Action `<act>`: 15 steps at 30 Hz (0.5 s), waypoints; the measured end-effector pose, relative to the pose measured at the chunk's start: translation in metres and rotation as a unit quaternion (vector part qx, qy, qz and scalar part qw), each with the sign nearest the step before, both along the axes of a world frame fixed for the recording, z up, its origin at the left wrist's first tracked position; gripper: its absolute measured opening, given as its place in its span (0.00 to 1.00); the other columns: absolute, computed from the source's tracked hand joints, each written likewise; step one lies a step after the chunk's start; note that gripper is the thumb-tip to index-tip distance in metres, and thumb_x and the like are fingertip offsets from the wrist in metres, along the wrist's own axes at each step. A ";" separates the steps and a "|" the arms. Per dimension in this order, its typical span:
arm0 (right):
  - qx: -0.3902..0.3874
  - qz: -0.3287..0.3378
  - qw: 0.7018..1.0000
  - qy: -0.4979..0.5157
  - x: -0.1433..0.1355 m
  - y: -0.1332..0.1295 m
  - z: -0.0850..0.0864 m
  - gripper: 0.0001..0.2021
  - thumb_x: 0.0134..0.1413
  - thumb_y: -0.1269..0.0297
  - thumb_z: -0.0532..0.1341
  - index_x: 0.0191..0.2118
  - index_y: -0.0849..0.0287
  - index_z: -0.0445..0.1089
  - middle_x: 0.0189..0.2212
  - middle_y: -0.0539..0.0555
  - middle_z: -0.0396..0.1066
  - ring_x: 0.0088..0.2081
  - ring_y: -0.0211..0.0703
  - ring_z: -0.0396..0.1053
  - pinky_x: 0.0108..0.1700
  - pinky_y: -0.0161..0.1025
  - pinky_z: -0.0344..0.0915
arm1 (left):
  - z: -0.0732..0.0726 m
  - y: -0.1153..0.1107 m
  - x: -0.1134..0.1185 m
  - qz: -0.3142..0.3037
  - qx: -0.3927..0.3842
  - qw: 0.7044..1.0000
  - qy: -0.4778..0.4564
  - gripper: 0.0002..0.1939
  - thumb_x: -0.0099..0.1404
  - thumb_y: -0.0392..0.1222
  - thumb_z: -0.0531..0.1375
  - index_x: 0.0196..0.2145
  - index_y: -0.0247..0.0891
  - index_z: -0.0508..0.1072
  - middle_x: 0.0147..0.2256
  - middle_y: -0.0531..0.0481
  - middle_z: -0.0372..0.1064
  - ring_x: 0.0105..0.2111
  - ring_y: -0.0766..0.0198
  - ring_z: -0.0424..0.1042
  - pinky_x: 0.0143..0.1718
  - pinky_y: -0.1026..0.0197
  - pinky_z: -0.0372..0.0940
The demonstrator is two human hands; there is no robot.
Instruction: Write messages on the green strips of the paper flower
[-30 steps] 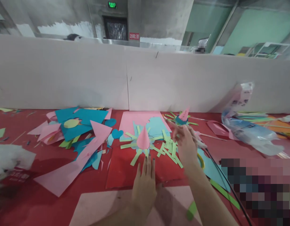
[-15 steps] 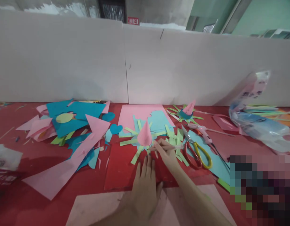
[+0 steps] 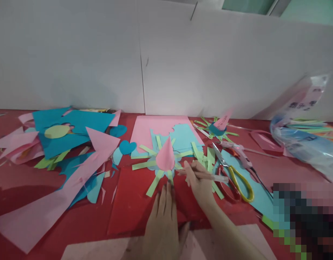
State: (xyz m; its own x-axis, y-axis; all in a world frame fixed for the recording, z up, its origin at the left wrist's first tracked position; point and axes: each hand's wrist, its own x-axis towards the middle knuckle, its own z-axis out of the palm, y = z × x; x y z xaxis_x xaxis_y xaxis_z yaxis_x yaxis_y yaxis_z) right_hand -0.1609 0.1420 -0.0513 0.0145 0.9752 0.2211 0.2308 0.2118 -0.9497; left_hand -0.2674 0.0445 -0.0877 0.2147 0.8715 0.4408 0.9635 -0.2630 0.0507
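Observation:
My left hand (image 3: 163, 213) lies flat with outstretched fingers on a red sheet (image 3: 134, 202). Its fingertips touch the end of a green paper strip (image 3: 157, 183) or come very close to it; I cannot tell which. Just right of it, my right hand (image 3: 198, 182) is closed round a pen (image 3: 212, 176), its tip end close to the paper piece. That piece has a pink paper cone (image 3: 165, 157) standing on a light blue scalloped base (image 3: 151, 164), with green strips spreading out all round. Under its far side lie light blue paper (image 3: 185, 135) and pink paper (image 3: 147, 124).
Red-and-yellow-handled scissors (image 3: 238, 180) and a glue gun (image 3: 243, 157) lie to the right. Behind them stands a similar finished-looking cone piece (image 3: 217, 128), with a plastic bag (image 3: 298, 133) farther right. Paper scraps (image 3: 77, 133) cover the left. A white partition (image 3: 87, 57) rises behind.
The view has tilted down and come closer. My right hand has drawn slightly right, away from the cone piece, with the pen in it. My left hand remains flat beside the strips.

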 end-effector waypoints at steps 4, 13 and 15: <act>-0.023 0.074 0.997 -0.007 -0.001 0.003 -0.003 0.15 0.52 0.56 0.56 0.20 0.56 0.58 0.11 0.44 0.57 0.22 0.40 0.68 0.33 0.37 0.66 | 0.004 0.000 0.001 0.000 0.002 1.000 0.013 0.30 0.60 0.54 0.46 0.49 0.25 0.66 0.52 0.37 0.61 0.51 0.51 0.60 0.48 0.54 0.57; -0.029 0.103 0.994 -0.014 0.000 0.007 -0.006 0.14 0.52 0.56 0.56 0.20 0.56 0.60 0.13 0.47 0.61 0.28 0.44 0.71 0.34 0.37 0.65 | 0.005 -0.002 -0.001 0.003 -0.044 0.999 0.031 0.29 0.61 0.51 0.44 0.52 0.27 0.62 0.54 0.38 0.56 0.54 0.51 0.55 0.51 0.48 0.52; -0.033 0.108 0.994 -0.003 0.000 0.006 -0.006 0.13 0.52 0.57 0.56 0.21 0.56 0.59 0.12 0.46 0.60 0.29 0.44 0.72 0.35 0.37 0.65 | 0.007 -0.001 -0.001 -0.002 -0.056 0.998 0.035 0.29 0.62 0.51 0.42 0.53 0.27 0.60 0.55 0.37 0.54 0.55 0.49 0.53 0.51 0.43 0.50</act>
State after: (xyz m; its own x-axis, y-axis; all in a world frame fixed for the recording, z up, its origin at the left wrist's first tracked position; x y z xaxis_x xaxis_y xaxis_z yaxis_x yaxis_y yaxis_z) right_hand -0.1610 0.1481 -0.0578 -0.1986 0.9677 0.1553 0.1924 0.1938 -0.9620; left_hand -0.2681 0.0431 -0.0808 0.2453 0.9132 0.3255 0.9645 -0.2638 0.0132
